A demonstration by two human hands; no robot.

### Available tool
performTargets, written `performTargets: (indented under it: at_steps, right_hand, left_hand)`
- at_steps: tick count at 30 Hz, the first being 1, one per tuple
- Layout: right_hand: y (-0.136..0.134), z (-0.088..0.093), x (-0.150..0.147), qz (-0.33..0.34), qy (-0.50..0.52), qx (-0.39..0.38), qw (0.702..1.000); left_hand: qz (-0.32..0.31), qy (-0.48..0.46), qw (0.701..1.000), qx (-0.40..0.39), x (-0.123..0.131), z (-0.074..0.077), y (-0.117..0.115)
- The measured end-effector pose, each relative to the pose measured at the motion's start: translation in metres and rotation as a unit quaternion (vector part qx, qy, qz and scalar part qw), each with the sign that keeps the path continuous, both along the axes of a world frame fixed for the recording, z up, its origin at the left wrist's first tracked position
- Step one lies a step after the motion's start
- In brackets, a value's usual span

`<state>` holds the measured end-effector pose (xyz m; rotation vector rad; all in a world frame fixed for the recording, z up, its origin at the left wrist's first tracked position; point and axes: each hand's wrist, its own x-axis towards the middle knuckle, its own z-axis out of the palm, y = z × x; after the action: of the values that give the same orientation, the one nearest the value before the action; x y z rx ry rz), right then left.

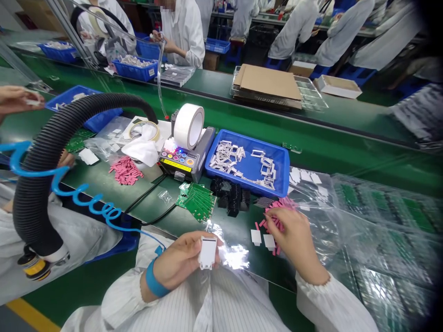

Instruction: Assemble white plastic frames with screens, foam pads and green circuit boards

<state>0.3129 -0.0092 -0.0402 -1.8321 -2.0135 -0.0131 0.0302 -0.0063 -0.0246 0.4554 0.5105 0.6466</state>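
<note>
Head view: our left hand (178,259) is closed around a white plastic frame (208,252), thumb at its edge, holding it up in front of our body with a flat white face toward us. A blue wrist strap (155,279) circles the left wrist. Our right hand (294,230) is part-curled, thumb and forefinger bent down over a pile of pink strips (285,203); we cannot tell whether it has hold of a strip. Just beside those fingers, 2 white squares (255,237) lie on the green table (238,230). Beyond our hands stand black parts (233,198), near a fan of green circuit boards (199,204). Behind these, a blue bin (285,177) holds many loose white frames (226,157), and to its left sits a tape machine (192,161) with 1 roll of white tape (183,124) on top. On our right we see clear trays (375,230) with green boards; on our left, a thick black hose (34,184) arches over, and past it a co-worker's hand (14,97) holds a small white piece (32,102).
</note>
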Motion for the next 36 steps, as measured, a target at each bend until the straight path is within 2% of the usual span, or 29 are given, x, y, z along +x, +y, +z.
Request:
performTargets:
  at_steps: [3, 6, 9, 15, 17, 19, 21, 23, 25, 26, 31, 34, 36]
  right_hand:
    - [0.000, 0.033, -0.033, 0.050, 0.055, 0.045, 0.996]
    - [0.000, 0.064, -0.074, 0.194, 0.115, 0.065, 0.972]
    - [0.003, 0.077, -0.104, 0.264, 0.101, 0.070, 0.957]
    - [0.011, 0.073, -0.123, 0.272, 0.073, 0.093, 0.955]
    - [0.014, 0.071, -0.127, 0.281, 0.099, 0.087, 0.950]
    - [0.018, 0.065, -0.132, 0.285, 0.169, 0.062, 0.942]
    - [0.022, 0.055, -0.136, 0.277, 0.288, -0.014, 0.917]
    - [0.025, 0.044, -0.140, 0.266, 0.408, -0.113, 0.866]
    - [0.027, 0.036, -0.141, 0.256, 0.473, -0.170, 0.826]
    - [0.027, 0.035, -0.141, 0.266, 0.476, -0.175, 0.820]
    - [0.030, 0.048, -0.131, 0.406, 0.337, -0.120, 0.841]
    - [0.034, 0.054, -0.126, 0.420, 0.279, -0.069, 0.861]
    - [0.036, 0.054, -0.125, 0.405, 0.260, -0.035, 0.876]
  left_hand:
    - [0.006, 0.002, 1.000, -0.001, 0.001, 0.003, 0.001]
    - [0.016, 0.003, 1.000, -0.007, 0.002, 0.005, 0.001]
    - [0.036, 0.008, 0.999, -0.030, 0.000, 0.006, 0.000]
    - [0.076, 0.045, 0.996, -0.016, -0.005, 0.004, -0.001]
    - [0.080, 0.058, 0.995, 0.008, -0.007, 0.003, -0.001]
    - [0.082, 0.067, 0.994, 0.033, -0.010, 0.002, 0.000]
    - [0.075, 0.077, 0.992, 0.060, -0.014, 0.002, 0.002]
    - [0.059, 0.093, 0.990, 0.090, -0.019, 0.004, 0.004]
    - [0.041, 0.105, 0.988, 0.110, -0.024, 0.005, 0.005]
    - [0.033, 0.103, 0.988, 0.111, -0.025, 0.005, 0.006]
    - [-0.019, 0.035, 0.997, 0.059, -0.026, 0.002, 0.007]
    - [-0.042, 0.055, 0.995, 0.072, -0.031, 0.006, 0.009]
    - [0.003, 0.129, 0.983, 0.132, -0.037, 0.014, 0.011]
